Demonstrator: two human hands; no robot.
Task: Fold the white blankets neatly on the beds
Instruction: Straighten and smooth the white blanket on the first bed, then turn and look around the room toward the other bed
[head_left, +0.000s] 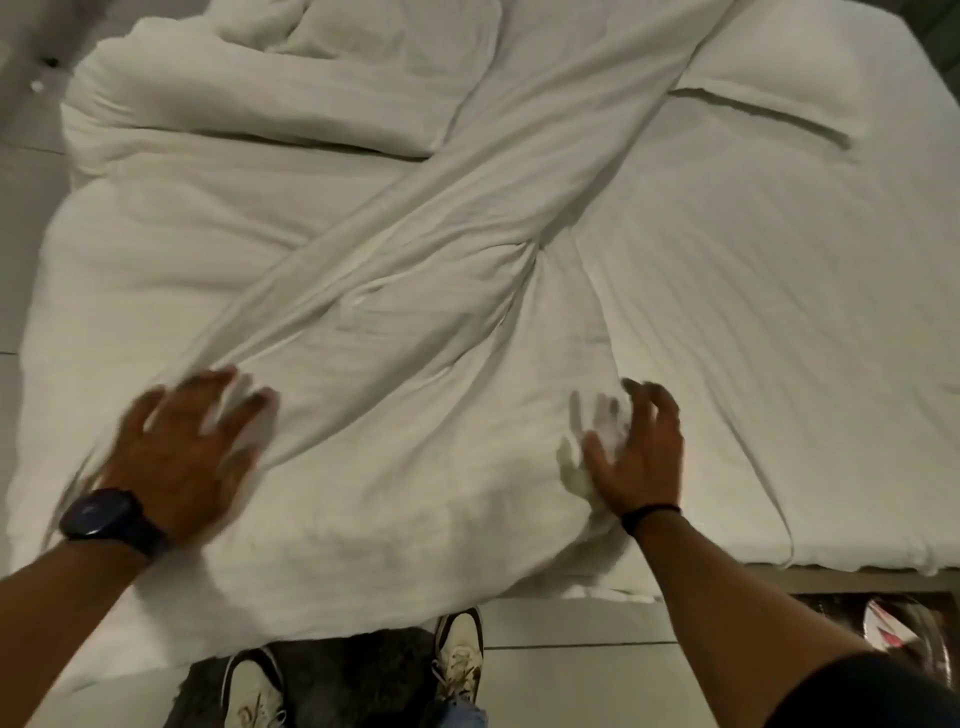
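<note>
A white blanket (395, 291) lies crumpled over the bed (779, 322), with a long fold running diagonally from lower left to upper right and its near edge hanging over the bed's foot. My left hand (187, 447), with a dark watch on the wrist, is spread flat on the blanket at lower left and looks motion-blurred. My right hand (639, 457), with a dark band on the wrist, hovers just above the blanket at centre right, fingers apart and slightly curled, holding nothing.
A pillow (769, 73) lies at the bed's far right corner. My two feet in white shoes (457, 660) stand on a dark rug (332, 675) at the bed's foot. Light tiled floor (571, 623) runs around the bed; some items (893, 623) sit under the bed frame at right.
</note>
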